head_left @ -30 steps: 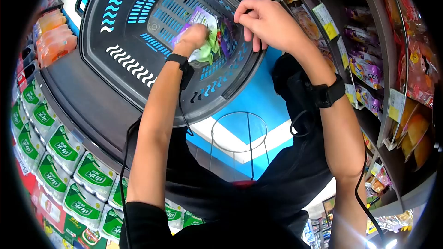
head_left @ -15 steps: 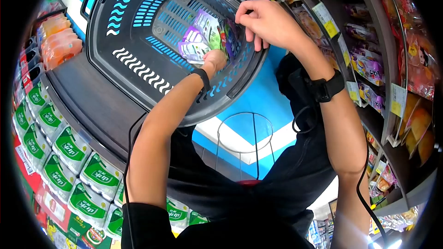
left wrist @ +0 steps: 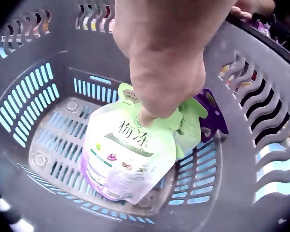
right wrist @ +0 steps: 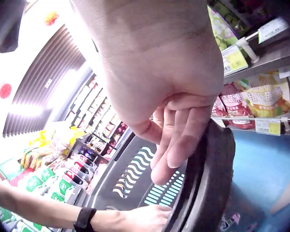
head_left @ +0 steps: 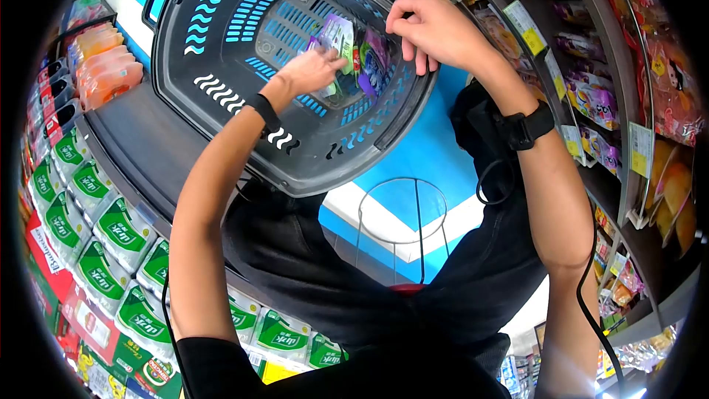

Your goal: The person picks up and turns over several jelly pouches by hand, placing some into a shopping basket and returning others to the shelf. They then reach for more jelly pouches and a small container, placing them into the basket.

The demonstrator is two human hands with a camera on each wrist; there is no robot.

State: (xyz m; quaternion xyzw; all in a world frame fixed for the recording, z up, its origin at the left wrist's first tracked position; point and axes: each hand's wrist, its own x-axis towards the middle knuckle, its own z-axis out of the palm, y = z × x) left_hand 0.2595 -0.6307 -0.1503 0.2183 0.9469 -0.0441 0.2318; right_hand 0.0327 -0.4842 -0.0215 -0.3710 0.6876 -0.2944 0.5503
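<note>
My left hand (head_left: 310, 72) reaches down inside a dark grey shopping basket (head_left: 221, 114). Its thumb presses the front of a white, green and purple plum jelly pouch (left wrist: 128, 154) near the top, the other fingers mostly hidden. A second green pouch (left wrist: 189, 126) leans behind it, with a dark purple packet (left wrist: 213, 116) beside that. In the head view the purple packet (head_left: 375, 65) lies against the basket's right side. My right hand (head_left: 436, 33) hangs over the basket's right rim (right wrist: 217, 159), its fingers loosely curled with nothing between them.
Shelves of bagged snacks with price tags (head_left: 524, 27) rise at the right. Green-and-white can packs (head_left: 122, 229) are stacked on the left below a dark ledge (head_left: 140, 144). A round wire stand (head_left: 402, 233) is between the person's legs.
My left hand first moved right and down within the basket, then back left and up over the pouches. My right hand stays at the rim. The whole scene has shifted slightly rightward.
</note>
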